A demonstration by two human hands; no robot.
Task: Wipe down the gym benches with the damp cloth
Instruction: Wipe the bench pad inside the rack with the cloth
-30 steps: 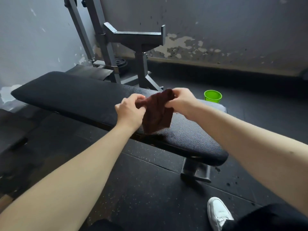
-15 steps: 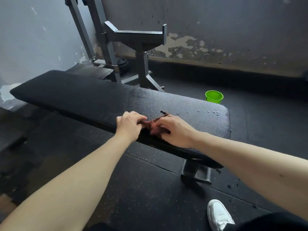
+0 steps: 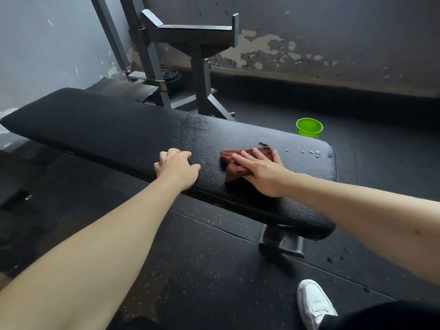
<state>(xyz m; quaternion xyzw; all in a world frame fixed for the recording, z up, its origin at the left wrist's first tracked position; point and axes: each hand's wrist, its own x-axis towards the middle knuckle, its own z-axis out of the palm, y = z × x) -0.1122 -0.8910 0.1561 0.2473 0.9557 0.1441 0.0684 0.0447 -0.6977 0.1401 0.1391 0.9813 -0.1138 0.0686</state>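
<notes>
Now the right hand's point(image 3: 262, 172) straight fingers point(image 3: 246, 156) press the cloth point(image 3: 234, 172); droplets point(image 3: 312, 153) lie at its 3 o'clock along the gym bench point(image 3: 119, 129). Left hand point(image 3: 177, 167) rests loosely curled, empty.

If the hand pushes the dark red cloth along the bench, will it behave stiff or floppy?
Probably floppy: the cloth lies crumpled in uneven folds under the flat right hand, so it may bunch rather than slide as one sheet. It likely drags slightly, since the bench looks grained. It seems thin, so probably light.
</notes>
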